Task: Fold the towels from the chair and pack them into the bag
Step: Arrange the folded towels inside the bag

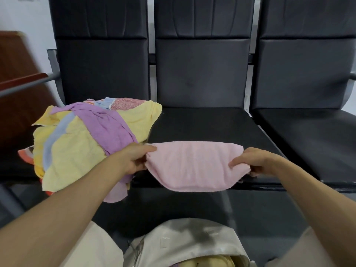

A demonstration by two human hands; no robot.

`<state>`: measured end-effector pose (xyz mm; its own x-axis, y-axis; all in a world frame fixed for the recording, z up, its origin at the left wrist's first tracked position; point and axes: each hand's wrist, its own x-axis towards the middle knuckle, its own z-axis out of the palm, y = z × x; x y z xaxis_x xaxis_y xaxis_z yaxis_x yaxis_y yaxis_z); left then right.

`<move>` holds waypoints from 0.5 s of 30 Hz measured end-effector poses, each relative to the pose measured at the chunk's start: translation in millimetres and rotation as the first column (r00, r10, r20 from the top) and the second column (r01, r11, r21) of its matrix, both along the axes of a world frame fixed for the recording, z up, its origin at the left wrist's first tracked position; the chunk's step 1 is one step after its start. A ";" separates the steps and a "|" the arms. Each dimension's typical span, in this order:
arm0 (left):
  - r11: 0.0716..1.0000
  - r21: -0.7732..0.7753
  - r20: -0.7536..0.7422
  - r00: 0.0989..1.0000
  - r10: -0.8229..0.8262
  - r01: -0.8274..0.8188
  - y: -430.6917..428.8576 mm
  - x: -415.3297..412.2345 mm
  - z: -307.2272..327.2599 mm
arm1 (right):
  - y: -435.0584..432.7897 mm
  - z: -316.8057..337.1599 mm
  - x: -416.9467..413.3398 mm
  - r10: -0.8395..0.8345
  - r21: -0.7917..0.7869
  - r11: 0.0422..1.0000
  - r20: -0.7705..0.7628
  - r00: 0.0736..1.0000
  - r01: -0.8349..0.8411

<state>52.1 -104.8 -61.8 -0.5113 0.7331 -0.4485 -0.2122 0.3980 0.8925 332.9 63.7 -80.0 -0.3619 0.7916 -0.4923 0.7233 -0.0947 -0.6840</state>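
A folded pink towel (194, 166) is stretched between my hands over the front edge of the middle black seat (208, 124). My left hand (135, 158) pinches its left end and my right hand (250, 160) pinches its right end. A heap of loose towels (86, 143), yellow, purple and light blue, lies on the left seat. The beige bag (192, 239) stands open on the floor below, between my knees, with yellow and purple cloth showing inside.
Three black padded chairs stand in a row; the right seat (312, 135) holds nothing. A brown wooden piece of furniture (17, 78) stands at the far left. The floor in front of the chairs is dark grey.
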 end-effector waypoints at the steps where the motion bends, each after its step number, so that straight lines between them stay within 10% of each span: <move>1: 0.998 0.045 0.018 0.999 0.032 -0.033 2.8 6.2 3.4 | -0.3 -1.5 -0.6 -0.006 -0.007 1.000 -0.012 1.000 0.006; 15: 0.977 0.194 -0.183 0.981 -0.058 0.094 46.9 88.8 2.7 | 9.2 -18.2 -1.8 -0.208 0.113 0.966 -0.187 0.960 0.231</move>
<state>140.9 -57.9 -59.2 -0.5081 0.8385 -0.1967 -0.0212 0.2161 0.9761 331.0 72.9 -98.2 -0.2423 0.9147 -0.3235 0.5647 -0.1382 -0.8137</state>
